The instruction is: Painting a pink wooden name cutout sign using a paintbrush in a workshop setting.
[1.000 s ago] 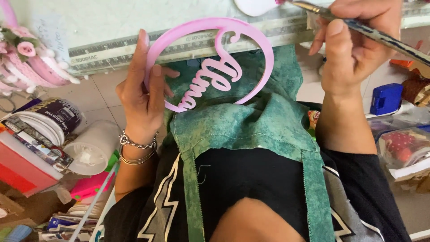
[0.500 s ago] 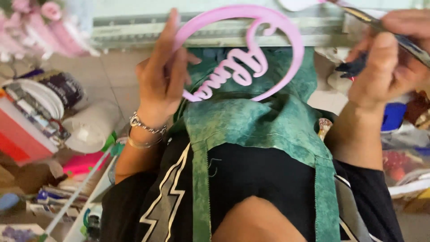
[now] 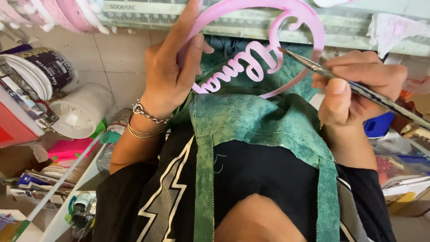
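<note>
Round tub with dark label [image 3: 42,67], far left; white lidded tub [image 3: 78,112] beside it; red box [image 3: 13,125], possibly a carton.

far left: white plastic tub [image 3: 78,117] on its side | beside it: dark-labelled round tin [image 3: 50,67] | near left: bright pink flat pad [image 3: 67,149] | right: blue plastic box [image 3: 379,125]

A black short-sleeved top is worn, printed on the left side with a pale lightning-bolt design outlined in white. Over it a mottled green apron [image 3: 264,130] is tied, its bib edged with visible stitching and its two straps run down across the chest. On the wrist of the left hand [image 3: 172,76] a silver beaded chain bracelet [image 3: 148,114] and thin gold-coloured bangles [image 3: 141,131] are seen. The right hand [image 3: 354,89] is left bare of jewellery.
</note>
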